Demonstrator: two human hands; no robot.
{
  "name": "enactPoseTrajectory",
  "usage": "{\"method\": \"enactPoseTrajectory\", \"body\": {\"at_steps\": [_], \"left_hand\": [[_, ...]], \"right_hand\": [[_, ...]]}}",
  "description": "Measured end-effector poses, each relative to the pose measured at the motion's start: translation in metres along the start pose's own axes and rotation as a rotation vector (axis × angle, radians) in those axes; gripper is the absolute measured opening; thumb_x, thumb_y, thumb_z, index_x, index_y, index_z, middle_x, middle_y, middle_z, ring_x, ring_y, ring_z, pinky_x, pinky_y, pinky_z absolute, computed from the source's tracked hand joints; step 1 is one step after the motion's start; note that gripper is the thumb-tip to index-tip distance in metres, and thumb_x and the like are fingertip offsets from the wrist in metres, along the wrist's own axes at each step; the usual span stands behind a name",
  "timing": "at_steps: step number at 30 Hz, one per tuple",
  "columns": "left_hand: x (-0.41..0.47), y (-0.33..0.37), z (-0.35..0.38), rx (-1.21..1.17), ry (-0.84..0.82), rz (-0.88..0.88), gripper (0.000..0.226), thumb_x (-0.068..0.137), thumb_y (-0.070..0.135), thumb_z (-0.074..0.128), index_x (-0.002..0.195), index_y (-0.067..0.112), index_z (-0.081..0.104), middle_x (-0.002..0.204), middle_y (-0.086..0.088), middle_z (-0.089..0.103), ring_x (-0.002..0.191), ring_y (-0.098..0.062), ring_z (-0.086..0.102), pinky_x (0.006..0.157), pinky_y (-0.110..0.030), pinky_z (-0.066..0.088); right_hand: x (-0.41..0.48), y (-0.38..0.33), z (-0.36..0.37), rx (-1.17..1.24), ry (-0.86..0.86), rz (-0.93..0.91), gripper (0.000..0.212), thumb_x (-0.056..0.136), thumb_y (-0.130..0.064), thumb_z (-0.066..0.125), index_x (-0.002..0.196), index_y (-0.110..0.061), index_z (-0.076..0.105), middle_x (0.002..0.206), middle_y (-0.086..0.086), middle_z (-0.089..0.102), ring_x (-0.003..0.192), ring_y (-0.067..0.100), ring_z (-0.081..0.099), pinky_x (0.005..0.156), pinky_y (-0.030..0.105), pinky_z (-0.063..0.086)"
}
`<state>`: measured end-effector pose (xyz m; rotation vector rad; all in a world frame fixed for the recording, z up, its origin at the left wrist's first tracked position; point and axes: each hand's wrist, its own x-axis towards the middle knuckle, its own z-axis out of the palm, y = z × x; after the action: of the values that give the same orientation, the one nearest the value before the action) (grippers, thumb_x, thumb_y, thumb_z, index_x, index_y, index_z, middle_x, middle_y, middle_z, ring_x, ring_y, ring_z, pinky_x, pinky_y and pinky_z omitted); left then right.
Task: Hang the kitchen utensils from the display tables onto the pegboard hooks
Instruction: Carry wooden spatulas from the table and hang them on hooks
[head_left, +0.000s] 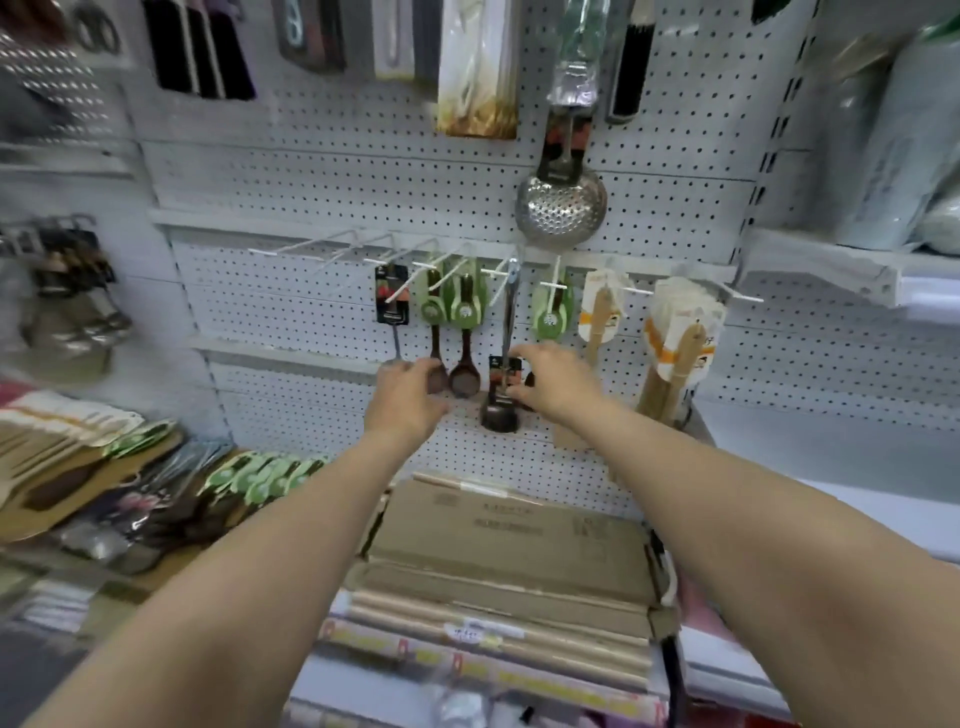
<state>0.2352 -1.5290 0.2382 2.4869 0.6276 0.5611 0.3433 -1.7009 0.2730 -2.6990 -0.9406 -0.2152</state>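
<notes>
Right hand (550, 376) pinched the steel-handled black ladle (500, 413), left hand's (405, 400) grip unclear by brown wooden spoons (464, 382); I reckoned steady it, then release.

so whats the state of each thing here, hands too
black ladle: upright, top at a hook, gripped low down
right hand: fingers curled on the black ladle
left hand: at the dark spoon, grip unclear
dark spoon: hanging on a hook
skimmer: hanging
left hooks: bare
table utensils: lying flat, not hung
</notes>
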Motion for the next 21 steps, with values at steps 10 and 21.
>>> {"method": "enactPoseTrajectory", "body": {"at_steps": [10,21], "left_hand": [[-0.044,-0.193,-0.212,0.273,0.203,-0.069,0.056,0.096,0.048,0.055,0.145,0.023,0.044,0.143,-0.014,0.048,0.13,-0.037,0.044,0.102,-0.05,0.044],[-0.042,-0.355,-0.319,0.332,0.269,-0.247,0.059,0.093,0.054,0.055,0.142,0.024,0.045,0.143,-0.016,0.047,0.129,-0.039,0.045,0.101,-0.052,0.044]], "right_hand": [[0.013,-0.274,0.027,0.06,0.037,-0.31,0.056,0.098,-0.055,0.05,0.146,-0.026,0.045,0.149,0.008,0.049,0.137,0.031,0.045,0.107,0.048,0.044],[0.054,-0.474,0.073,0.099,-0.037,-0.448,0.058,0.097,-0.054,0.053,0.148,-0.026,0.044,0.152,0.006,0.046,0.138,0.028,0.043,0.104,0.045,0.042]]}}
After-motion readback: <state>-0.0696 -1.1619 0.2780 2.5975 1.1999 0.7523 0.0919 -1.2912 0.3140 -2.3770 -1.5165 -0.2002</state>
